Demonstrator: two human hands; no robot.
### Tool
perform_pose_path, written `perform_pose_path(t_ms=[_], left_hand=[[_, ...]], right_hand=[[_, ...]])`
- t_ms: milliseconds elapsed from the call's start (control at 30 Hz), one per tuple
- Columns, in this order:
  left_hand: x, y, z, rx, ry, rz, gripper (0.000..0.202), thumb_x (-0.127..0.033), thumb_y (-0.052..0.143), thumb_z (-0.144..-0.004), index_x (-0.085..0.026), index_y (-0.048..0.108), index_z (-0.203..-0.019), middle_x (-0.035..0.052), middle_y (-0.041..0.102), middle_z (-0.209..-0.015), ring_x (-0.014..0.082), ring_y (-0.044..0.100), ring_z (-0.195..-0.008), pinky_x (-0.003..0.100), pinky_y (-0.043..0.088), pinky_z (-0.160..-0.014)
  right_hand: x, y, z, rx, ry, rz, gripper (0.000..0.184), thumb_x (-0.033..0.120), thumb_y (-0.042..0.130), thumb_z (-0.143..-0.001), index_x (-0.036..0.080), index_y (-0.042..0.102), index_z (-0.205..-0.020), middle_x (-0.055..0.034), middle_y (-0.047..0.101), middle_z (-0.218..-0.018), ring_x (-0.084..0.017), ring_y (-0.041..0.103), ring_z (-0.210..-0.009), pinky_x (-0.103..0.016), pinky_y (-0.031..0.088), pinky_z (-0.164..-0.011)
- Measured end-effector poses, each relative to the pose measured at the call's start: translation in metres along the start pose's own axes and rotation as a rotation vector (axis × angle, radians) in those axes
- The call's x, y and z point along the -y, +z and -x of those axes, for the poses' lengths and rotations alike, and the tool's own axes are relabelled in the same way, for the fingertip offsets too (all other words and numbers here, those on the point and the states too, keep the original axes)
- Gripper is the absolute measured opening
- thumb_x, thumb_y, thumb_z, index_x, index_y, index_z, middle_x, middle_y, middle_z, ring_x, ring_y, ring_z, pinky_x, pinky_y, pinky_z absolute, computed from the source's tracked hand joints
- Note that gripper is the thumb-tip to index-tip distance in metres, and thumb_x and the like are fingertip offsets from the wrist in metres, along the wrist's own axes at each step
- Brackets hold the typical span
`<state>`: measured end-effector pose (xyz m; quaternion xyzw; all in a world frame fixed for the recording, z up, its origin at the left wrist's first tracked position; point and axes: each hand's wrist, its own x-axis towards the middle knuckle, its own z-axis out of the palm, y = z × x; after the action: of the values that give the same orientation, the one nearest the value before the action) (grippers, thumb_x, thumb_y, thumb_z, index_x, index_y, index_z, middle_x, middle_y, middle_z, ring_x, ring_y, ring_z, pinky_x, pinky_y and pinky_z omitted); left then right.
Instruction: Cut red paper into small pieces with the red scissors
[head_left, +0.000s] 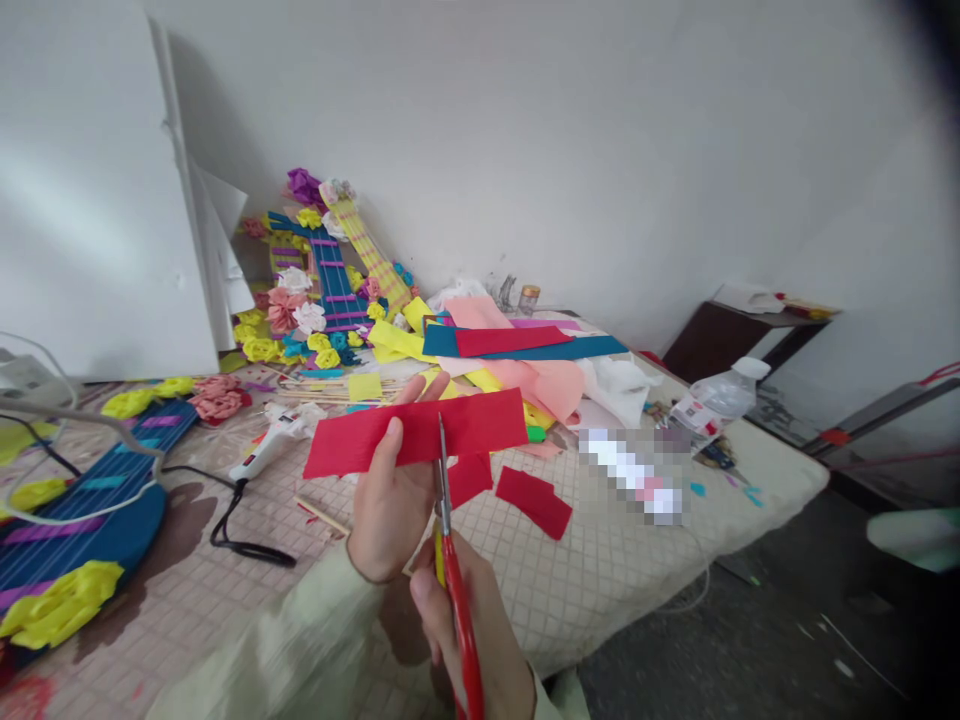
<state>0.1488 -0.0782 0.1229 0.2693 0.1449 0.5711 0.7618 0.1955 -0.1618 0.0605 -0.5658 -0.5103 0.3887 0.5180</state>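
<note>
My left hand point(390, 500) holds a long strip of red crepe paper point(352, 440) level in front of me, thumb on its front, fingers behind. My right hand point(465, 625) grips red-handled scissors point(450, 560) pointing upward; the blades meet the strip's lower edge near its middle. Two cut red pieces, one point(469, 477) near the blades and one point(534, 500) to its right, lie on the quilted mattress point(592, 580) just behind.
A white glue gun point(274, 443) with a black cord lies to the left. Blue paper guitars with yellow flowers point(64, 530) sit at left and against the wall point(330, 270). Sheets of coloured paper point(517, 345), a plastic bottle point(716, 398) and wooden sticks crowd the back. The mattress edge drops off at right.
</note>
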Motion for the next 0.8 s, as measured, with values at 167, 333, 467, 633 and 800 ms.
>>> perform_pose_path(t_ms=[167, 333, 467, 633, 800], left_hand=[[0.0010, -0.0015, -0.0010, 0.044, 0.015, 0.005, 0.033, -0.034, 0.042, -0.090, -0.026, 0.057, -0.118, 0.0021, 0.054, -0.132, 0.0237, 0.036, -0.131, 0.043, 0.026, -0.110], [0.0017, -0.0032, -0.0022, 0.071, 0.027, 0.007, 0.034, -0.034, 0.042, -0.090, -0.026, 0.056, -0.120, 0.0027, 0.054, -0.131, 0.0243, 0.038, -0.129, 0.044, 0.027, -0.109], [0.0018, -0.0052, -0.0032, 0.076, 0.025, -0.004, 0.037, -0.035, 0.040, -0.090, -0.027, 0.053, -0.124, 0.0026, 0.054, -0.132, 0.0237, 0.038, -0.130, 0.044, 0.027, -0.109], [0.0021, -0.0064, -0.0037, 0.065, 0.023, 0.006, 0.038, -0.034, 0.039, -0.091, -0.026, 0.052, -0.125, 0.0031, 0.056, -0.129, 0.0229, 0.040, -0.128, 0.043, 0.027, -0.109], [0.0014, -0.0040, -0.0029, 0.076, 0.037, 0.020, 0.041, -0.032, 0.038, -0.091, -0.025, 0.046, -0.131, 0.0046, 0.057, -0.128, 0.0223, 0.043, -0.126, 0.043, 0.027, -0.109]], right_hand=[[-0.0058, 0.0003, -0.0003, -0.009, -0.003, 0.056, 0.030, 0.048, 0.046, -0.081, 0.019, 0.046, -0.072, 0.0032, 0.041, -0.052, -0.010, 0.043, -0.049, -0.020, 0.030, -0.043], [-0.0058, 0.0004, 0.0000, -0.021, 0.033, 0.084, 0.032, 0.049, 0.045, -0.082, 0.019, 0.047, -0.072, 0.0036, 0.041, -0.049, -0.009, 0.042, -0.047, -0.020, 0.029, -0.041], [-0.0052, 0.0004, -0.0002, -0.020, 0.054, 0.082, 0.031, 0.048, 0.048, -0.081, 0.018, 0.047, -0.072, 0.0048, 0.040, -0.048, -0.008, 0.040, -0.044, -0.018, 0.027, -0.040], [-0.0063, 0.0011, 0.0004, -0.021, 0.084, 0.053, 0.032, 0.047, 0.049, -0.082, 0.019, 0.045, -0.069, 0.0056, 0.038, -0.047, -0.007, 0.039, -0.043, -0.018, 0.027, -0.040], [-0.0047, 0.0018, 0.0012, -0.034, 0.112, 0.053, 0.035, 0.050, 0.047, -0.083, 0.018, 0.044, -0.068, 0.0051, 0.038, -0.047, -0.007, 0.040, -0.044, -0.018, 0.026, -0.040]])
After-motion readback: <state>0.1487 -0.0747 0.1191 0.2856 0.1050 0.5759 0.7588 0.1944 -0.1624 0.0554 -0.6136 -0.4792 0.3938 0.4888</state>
